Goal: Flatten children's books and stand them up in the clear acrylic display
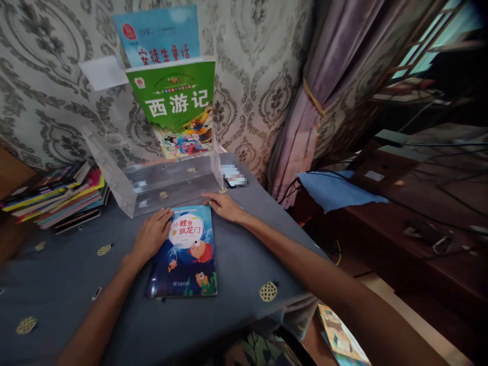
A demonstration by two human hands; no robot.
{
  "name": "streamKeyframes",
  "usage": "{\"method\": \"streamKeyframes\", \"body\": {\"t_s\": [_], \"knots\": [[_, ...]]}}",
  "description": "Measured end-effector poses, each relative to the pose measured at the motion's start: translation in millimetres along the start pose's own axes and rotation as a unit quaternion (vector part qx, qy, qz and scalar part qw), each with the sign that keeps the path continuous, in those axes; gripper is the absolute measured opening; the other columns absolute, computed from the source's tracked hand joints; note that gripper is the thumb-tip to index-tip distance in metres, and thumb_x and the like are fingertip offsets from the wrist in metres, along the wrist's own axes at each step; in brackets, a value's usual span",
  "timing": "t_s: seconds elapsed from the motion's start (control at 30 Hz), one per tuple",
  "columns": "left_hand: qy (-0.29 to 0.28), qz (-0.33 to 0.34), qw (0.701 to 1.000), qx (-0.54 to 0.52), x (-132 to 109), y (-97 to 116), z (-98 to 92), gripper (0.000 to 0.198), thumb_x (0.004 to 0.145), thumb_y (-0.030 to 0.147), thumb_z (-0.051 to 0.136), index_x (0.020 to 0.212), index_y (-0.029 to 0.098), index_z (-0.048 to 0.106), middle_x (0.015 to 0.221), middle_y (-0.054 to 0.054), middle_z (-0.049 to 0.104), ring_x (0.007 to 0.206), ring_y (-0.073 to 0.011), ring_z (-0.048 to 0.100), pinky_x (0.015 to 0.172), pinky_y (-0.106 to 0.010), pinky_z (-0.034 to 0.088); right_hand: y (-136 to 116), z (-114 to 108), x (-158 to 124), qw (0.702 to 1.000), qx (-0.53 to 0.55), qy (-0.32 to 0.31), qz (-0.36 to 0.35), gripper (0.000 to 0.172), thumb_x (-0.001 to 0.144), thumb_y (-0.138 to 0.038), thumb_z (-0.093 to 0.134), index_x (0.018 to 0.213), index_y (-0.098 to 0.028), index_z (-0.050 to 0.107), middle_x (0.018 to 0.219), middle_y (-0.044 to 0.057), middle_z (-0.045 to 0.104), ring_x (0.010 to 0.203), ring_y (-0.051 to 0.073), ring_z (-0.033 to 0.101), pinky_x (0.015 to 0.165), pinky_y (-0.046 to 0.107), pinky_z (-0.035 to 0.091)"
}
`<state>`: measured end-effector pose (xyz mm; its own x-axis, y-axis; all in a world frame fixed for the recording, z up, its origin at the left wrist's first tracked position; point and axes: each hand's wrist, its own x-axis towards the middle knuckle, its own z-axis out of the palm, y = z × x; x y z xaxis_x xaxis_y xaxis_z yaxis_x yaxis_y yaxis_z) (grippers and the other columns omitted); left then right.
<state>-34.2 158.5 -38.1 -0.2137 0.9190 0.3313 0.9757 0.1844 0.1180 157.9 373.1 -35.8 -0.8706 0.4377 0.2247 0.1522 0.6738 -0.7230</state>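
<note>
A blue children's book (182,256) with orange fish on its cover lies face up near the middle of the table, its title turned towards me. My left hand (154,231) is closed on its upper left edge, fingers together and fingertips by the top corner. At the upper right corner, my right hand (224,206) holds the book with its thumb side, the index finger pointing out past the edge. Just beyond both hands stands a clear acrylic book rack (131,201). A green book (179,109) stands upright in its rear part, and behind that rises a light-blue book (158,35).
Several books are stacked flat (72,198) at the left. A phone (234,175) lies right of the rack. Patterned wallpaper and a tied purple curtain (301,122) are behind. To the right, a dark cabinet carries a blue cloth (339,190) and cables. More books (339,333) lie below the table edge.
</note>
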Motion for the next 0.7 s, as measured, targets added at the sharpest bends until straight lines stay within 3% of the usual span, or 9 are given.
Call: {"method": "streamKeyframes", "body": {"t_s": [0.1, 0.23, 0.33, 0.47, 0.7], "knots": [[-0.013, 0.005, 0.999, 0.039, 9, 10, -9.4, 0.037, 0.094, 0.023, 0.041, 0.118, 0.017, 0.068, 0.127, -0.014, 0.067, 0.118, -0.0314, 0.061, 0.099, -0.051, 0.051, -6, -3, -10, 1.0, 0.018, -0.006, 0.009, 0.045, 0.093, -0.009, 0.046, 0.135, -0.015, 0.06, 0.103, 0.006, 0.078, 0.091, 0.016, 0.07, 0.089, 0.033, 0.051], [-0.013, 0.023, 0.999, 0.028, 18, 45, -14.2, 0.029, 0.096, 0.026, 0.044, 0.107, 0.018, 0.07, 0.11, -0.013, 0.066, 0.105, -0.0284, 0.062, 0.094, -0.046, 0.052, -10, -3, -25, 0.998, 0.062, -0.008, 0.018, 0.044, 0.093, -0.01, 0.046, 0.133, -0.015, 0.062, 0.101, 0.006, 0.078, 0.086, 0.016, 0.069, 0.083, 0.031, 0.052], [-0.021, 0.073, 0.997, -0.015, 20, 78, -10.0, 0.026, 0.098, 0.027, 0.045, 0.111, 0.021, 0.067, 0.113, -0.009, 0.065, 0.106, -0.0246, 0.06, 0.096, -0.04, 0.051, -8, -2, -33, 0.994, 0.11, -0.007, 0.021, 0.044, 0.093, -0.01, 0.045, 0.134, -0.012, 0.061, 0.104, 0.009, 0.077, 0.088, 0.017, 0.069, 0.083, 0.033, 0.054], [-0.036, 0.111, 0.993, -0.004, 22, 110, -3.4, 0.025, 0.098, 0.027, 0.047, 0.116, 0.02, 0.063, 0.116, -0.01, 0.065, 0.109, -0.0266, 0.059, 0.095, -0.042, 0.049, -1, -2, -37, 0.988, 0.152, -0.009, 0.008, 0.045, 0.094, -0.012, 0.043, 0.135, -0.014, 0.059, 0.11, 0.009, 0.076, 0.089, 0.016, 0.07, 0.084, 0.034, 0.056], [-0.032, 0.059, 0.995, 0.079, 27, 129, -3.2, 0.013, 0.093, 0.028, 0.057, 0.099, 0.017, 0.06, 0.1, -0.011, 0.063, 0.098, -0.0296, 0.056, 0.082, -0.042, 0.048, -2, -5, -39, 0.988, 0.155, 0.006, 0.006, 0.044, 0.094, -0.01, 0.044, 0.133, -0.018, 0.061, 0.105, 0.008, 0.077, 0.09, 0.016, 0.071, 0.086, 0.035, 0.057]]}}
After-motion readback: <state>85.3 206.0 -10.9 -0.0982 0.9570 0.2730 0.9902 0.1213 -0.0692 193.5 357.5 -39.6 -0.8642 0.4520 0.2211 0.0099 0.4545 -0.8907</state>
